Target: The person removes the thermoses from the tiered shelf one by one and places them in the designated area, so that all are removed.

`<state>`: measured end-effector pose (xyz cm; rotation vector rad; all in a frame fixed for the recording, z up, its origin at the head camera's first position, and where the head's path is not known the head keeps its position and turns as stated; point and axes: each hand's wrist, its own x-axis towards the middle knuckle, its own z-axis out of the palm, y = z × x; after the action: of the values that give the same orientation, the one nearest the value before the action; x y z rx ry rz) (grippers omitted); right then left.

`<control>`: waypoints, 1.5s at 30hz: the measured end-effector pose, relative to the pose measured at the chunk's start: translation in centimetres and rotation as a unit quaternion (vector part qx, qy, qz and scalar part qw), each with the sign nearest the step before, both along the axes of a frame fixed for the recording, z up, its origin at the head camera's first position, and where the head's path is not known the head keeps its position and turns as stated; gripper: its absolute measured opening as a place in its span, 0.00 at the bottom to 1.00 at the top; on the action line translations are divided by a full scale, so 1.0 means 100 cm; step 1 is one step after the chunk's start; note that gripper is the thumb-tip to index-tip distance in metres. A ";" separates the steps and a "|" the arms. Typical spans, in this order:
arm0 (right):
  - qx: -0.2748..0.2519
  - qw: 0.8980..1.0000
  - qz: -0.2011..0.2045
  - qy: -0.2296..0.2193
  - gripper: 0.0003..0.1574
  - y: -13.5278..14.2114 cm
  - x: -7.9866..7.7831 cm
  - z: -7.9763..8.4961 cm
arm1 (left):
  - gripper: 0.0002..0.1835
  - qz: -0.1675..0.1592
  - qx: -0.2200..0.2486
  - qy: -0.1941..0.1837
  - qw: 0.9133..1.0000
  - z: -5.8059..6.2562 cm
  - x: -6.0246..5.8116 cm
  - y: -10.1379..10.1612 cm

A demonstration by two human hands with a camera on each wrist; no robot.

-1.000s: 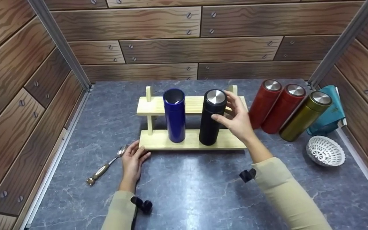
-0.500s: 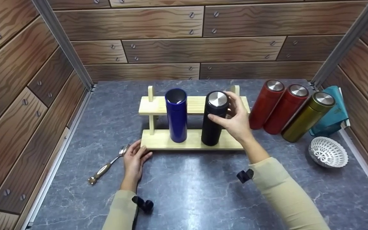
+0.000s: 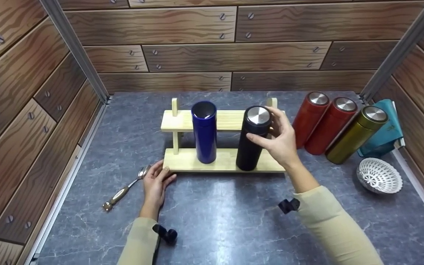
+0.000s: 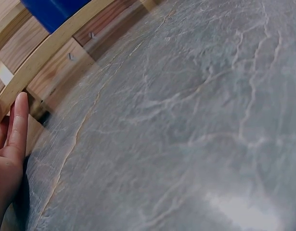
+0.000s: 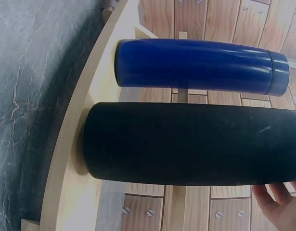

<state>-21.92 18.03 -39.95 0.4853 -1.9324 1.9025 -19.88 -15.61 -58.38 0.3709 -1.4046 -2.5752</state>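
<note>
As the head view shows, my right hand [image 3: 282, 144] pinches the silver-lidded black cylindrical bottle [image 3: 249, 149] near its top, at the lower board [image 3: 226, 156] of the pale wooden two-tier rack [image 3: 229, 119], apart from the glossy blue cylindrical bottle [image 3: 206, 140]. My left hand [image 3: 154, 186] grips the board's left end. In the left wrist view, its fingers [image 4: 20, 120] lie against the edge; I'd want that hold firm, so the rack doesn't slide on the grey marbled worktop [image 3: 212, 217]. In the right wrist view, I can't tell whether the black bottle's base touches the board; I'd best hold it upright and clear of the blue one.
</note>
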 end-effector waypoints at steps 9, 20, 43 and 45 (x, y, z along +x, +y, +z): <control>0.008 1.000 -0.024 0.003 0.47 0.016 0.008 0.002 | 0.23 -0.003 -0.001 0.006 1.000 -0.001 0.000 -0.001; -0.004 0.998 -0.056 0.003 0.45 0.028 0.030 0.022 | 0.22 -0.003 0.004 0.005 1.000 -0.001 0.000 -0.001; -0.035 0.990 -0.139 0.001 0.46 0.091 0.021 0.002 | 0.22 -0.001 0.006 0.002 1.000 0.000 -0.001 0.000; -0.040 0.989 -0.139 0.007 0.46 0.095 0.022 0.002 | 0.22 -0.002 0.006 0.003 1.000 0.000 0.000 0.000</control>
<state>-19.76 27.48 -39.70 0.1914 -1.8003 1.7826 -19.92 -15.63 -58.36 0.3612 -1.3909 -2.5870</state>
